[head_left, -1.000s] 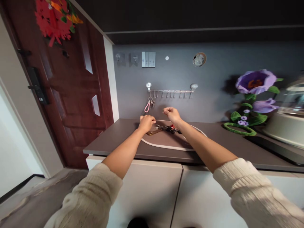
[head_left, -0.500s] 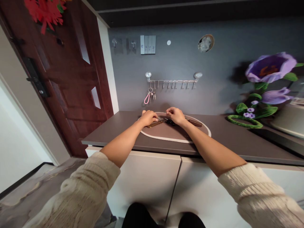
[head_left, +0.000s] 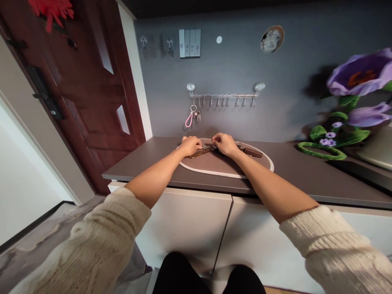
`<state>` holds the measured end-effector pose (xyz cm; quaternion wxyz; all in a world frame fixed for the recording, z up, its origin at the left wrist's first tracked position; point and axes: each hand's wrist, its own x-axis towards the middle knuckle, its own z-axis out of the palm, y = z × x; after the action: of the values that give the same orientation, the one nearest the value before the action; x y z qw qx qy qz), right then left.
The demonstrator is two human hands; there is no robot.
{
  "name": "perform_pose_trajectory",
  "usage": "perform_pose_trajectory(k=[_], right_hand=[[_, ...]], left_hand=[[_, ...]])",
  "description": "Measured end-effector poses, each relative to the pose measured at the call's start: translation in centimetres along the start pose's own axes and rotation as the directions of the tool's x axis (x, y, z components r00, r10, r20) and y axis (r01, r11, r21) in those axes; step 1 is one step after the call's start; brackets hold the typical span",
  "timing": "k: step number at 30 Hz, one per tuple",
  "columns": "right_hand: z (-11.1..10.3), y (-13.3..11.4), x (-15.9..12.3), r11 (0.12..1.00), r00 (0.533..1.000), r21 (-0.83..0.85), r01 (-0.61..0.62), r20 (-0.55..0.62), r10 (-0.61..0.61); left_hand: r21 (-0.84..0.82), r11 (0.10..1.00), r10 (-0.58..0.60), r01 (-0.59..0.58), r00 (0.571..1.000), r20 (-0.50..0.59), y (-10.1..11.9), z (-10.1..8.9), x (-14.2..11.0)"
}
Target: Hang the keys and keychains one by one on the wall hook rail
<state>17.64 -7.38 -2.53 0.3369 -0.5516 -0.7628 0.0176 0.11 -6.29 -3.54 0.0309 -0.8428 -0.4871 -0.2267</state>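
Note:
Over the left part of an oval brown mat [head_left: 214, 166] with a pale rim, my left hand [head_left: 190, 147] is closed, its fingertips beside some silvery keys [head_left: 206, 148]. What those fingers hold, if anything, is hidden. My right hand [head_left: 226, 144] is pinched just to the right, over a dark part of the key bunch; its fingertips are too small to show what is in them. A brown fob-like piece [head_left: 252, 152] lies on the mat to the right of that hand, and a thin brown strip [head_left: 199, 154] lies by my left hand.
A clear hook rail [head_left: 226, 96] on the grey wall carries keys with a pink loop [head_left: 189, 119] at its left end. Purple plush flowers [head_left: 369, 114] stand on the counter [head_left: 294, 173] at right. A dark red door [head_left: 92, 98] is at left.
The view has tilted downward. My right hand has come down from above the mat to the keys, and my left hand's fingertips have moved in closer to the keys.

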Motion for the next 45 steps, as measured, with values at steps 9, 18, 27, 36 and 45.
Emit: perform_pose_trajectory(k=[9, 18, 27, 36, 45], right_hand=[[-0.1, -0.3, -0.1, 1.0, 1.0, 0.012, -0.006, -0.012, 0.006], [0.0, -0.3, 0.0, 1.0, 1.0, 0.002, 0.017, -0.014, -0.017], [0.1, -0.3, 0.0, 1.0, 1.0, 0.01, 0.012, 0.002, -0.012], [0.1, -0.6, -0.1, 0.995, 0.999, 0.097, 0.025, -0.036, -0.022], [0.4, -0.1, 0.5, 0.946, 0.993, 0.311, 0.092, -0.104, -0.063]], left_hand=[[-0.067, 0.996, -0.064, 0.056, 0.989, -0.132, -0.4, -0.2, 0.3], [-0.15, 0.988, -0.079, 0.036, 0.955, -0.285, -0.2, -0.8, 0.2], [-0.268, 0.963, -0.109, -0.003, 0.91, -0.401, -0.2, -1.3, 0.4], [-0.394, 0.915, -0.128, -0.084, 0.866, -0.483, 0.2, -1.9, 0.3], [-0.746, 0.64, -0.166, -0.183, 0.916, -0.366, 0.4, -1.8, 0.7]])
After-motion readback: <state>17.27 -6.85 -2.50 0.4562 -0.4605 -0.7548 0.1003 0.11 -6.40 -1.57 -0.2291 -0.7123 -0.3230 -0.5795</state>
